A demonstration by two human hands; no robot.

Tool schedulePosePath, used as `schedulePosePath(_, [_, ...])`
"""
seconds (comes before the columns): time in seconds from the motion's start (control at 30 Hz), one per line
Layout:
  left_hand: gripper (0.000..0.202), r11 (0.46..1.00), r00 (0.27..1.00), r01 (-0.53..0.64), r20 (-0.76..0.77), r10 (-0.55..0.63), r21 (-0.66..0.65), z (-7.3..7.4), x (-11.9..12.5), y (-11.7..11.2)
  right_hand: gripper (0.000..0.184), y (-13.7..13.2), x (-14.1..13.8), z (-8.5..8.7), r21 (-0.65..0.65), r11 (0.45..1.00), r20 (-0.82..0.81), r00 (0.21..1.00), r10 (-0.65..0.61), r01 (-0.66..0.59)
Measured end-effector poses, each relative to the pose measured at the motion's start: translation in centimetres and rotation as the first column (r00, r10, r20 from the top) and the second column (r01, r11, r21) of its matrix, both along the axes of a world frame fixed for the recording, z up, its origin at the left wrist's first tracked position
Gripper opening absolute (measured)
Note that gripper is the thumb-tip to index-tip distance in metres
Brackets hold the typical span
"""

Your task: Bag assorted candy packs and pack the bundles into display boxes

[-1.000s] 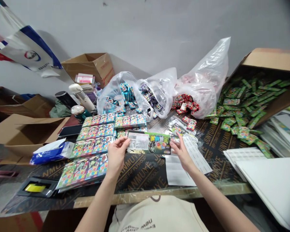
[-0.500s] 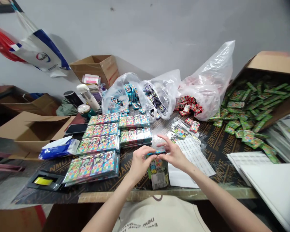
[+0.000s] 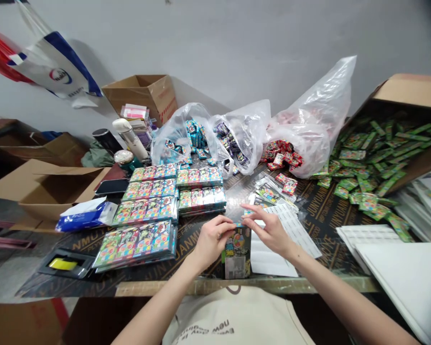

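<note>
A colourful printed packet (image 3: 236,254) stands on end near the front edge of the dark plywood table (image 3: 319,211). My left hand (image 3: 211,238) and my right hand (image 3: 269,230) pinch its top edge from either side, fingertips nearly meeting. Its lower half shows a white label. Rows of similar packed sets (image 3: 149,211) lie flat just left of my hands. White sheets of stickers (image 3: 290,230) lie under and right of my right hand.
Three clear plastic bags (image 3: 237,139) of small packets sit at the back. A tipped cardboard box (image 3: 391,143) spills green packets on the right. Open cardboard boxes (image 3: 46,191), a tissue pack (image 3: 84,218), bottles (image 3: 129,139) and a tape dispenser (image 3: 62,263) are left. White boards (image 3: 405,273) lie at right.
A second ago both hands held the packet flat and sideways above the table. It has since been turned on end near the table edge, and both hands now pinch its top.
</note>
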State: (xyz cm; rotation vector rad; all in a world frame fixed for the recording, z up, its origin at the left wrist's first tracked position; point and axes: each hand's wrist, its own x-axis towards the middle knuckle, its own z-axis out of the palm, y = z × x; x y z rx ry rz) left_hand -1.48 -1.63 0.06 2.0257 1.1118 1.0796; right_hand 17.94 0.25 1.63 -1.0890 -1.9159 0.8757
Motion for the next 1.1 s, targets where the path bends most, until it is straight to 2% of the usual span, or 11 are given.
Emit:
schedulePosePath(0.1, [0.015, 1.000, 0.999, -0.024, 0.023, 0.025, -0.014, -0.3, 0.3, 0.2, 0.025, 1.1, 0.1, 1.7, -0.022, 0.994, -0.023, 0.994, -0.107, 0.106])
schedulePosePath(0.17, [0.009, 0.996, 0.995, -0.080, 0.064, 0.083, -0.045, -0.6, 0.4, 0.4, 0.013, 1.8, -0.2, 2.5, -0.076, 0.992, -0.039, 0.993, -0.109, 0.106])
schedulePosePath(0.2, [0.007, 0.993, 0.991, -0.104, 0.075, 0.109, -0.059, -0.7, 0.5, 0.5, 0.014, 1.9, -0.4, 2.7, -0.122, 0.989, -0.044, 0.995, -0.086, 0.080])
schedulePosePath(0.37, [0.004, 0.991, 0.992, -0.112, 0.049, 0.116, -0.074, -0.2, 0.4, 0.7, 0.020, 2.0, -1.3, 1.2, -0.363, 0.931, -0.097, 0.995, 0.011, -0.045])
schedulePosePath(0.5, [0.005, 0.992, 0.992, -0.114, 0.044, 0.117, -0.051, 0.5, 0.7, 0.6, 0.022, 1.9, -1.6, -0.1, -0.440, 0.896, -0.145, 0.989, -0.003, -0.062])
schedulePosePath(0.7, [0.011, 0.973, 0.975, -0.220, 0.029, 0.222, -0.068, 0.0, 1.5, 0.5, 0.019, 1.4, -1.9, -0.4, -0.361, 0.932, -0.149, 0.988, -0.036, -0.020])
schedulePosePath(0.83, [0.009, 0.957, 0.959, -0.269, 0.056, 0.276, -0.112, -0.1, 1.6, 0.7, 0.013, 0.5, -2.5, -1.1, -0.172, 0.972, -0.105, 0.978, -0.182, 0.163])
schedulePosePath(0.9, [0.009, 0.952, 0.957, -0.266, 0.076, 0.280, -0.154, -0.4, 1.6, 0.6, 0.014, 0.2, -3.1, -1.7, -0.229, 0.942, -0.196, 0.936, -0.291, 0.245])
schedulePosePath(0.97, [0.013, 0.937, 0.946, -0.238, 0.157, 0.283, -0.253, -1.0, 1.6, 0.3, 0.033, 0.0, -3.8, -2.2, -0.436, 0.872, -0.331, 0.860, -0.387, 0.225])
schedulePosePath(1.03, [0.031, 0.901, 0.920, -0.129, 0.290, 0.265, -0.415, -1.7, 1.7, -0.3, 0.041, 0.0, -4.2, -2.6, -0.617, 0.775, -0.420, 0.776, -0.470, 0.135])
schedulePosePath(1.1, [0.034, 0.848, 0.895, 0.005, 0.381, 0.232, -0.529, -1.8, 1.6, -1.0, 0.037, 0.5, -3.8, -2.9, -0.678, 0.729, -0.452, 0.729, -0.515, 0.095])
